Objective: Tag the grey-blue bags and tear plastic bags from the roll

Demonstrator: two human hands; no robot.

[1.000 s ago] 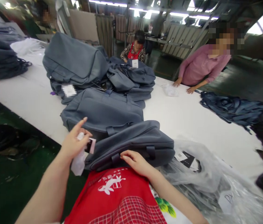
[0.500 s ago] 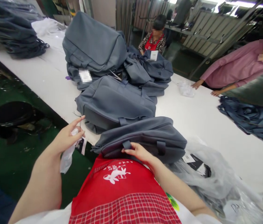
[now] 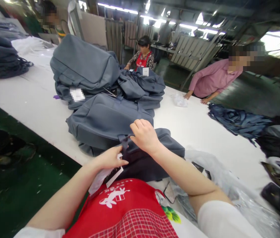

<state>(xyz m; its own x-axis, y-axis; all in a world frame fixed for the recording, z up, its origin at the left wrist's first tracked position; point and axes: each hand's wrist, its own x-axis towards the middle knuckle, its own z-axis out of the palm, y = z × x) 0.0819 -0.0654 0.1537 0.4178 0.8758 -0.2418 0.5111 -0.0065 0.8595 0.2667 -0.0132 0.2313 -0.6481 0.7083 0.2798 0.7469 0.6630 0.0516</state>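
Slate-blue fabric bag at near edge of white table. Right hand: narrow grip, pinching dark strap. Left hand holds white plastic, black-and-white tags. Best: strap taut, tags clear.

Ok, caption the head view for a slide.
Right hand grips a dark strap at a blue-grey bag; left hand, close by, holds a tag.

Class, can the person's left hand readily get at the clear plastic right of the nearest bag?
Probably not readily: the right forearm and nearest bag lie between the left hand and the clear plastic, and that hand holds tags.
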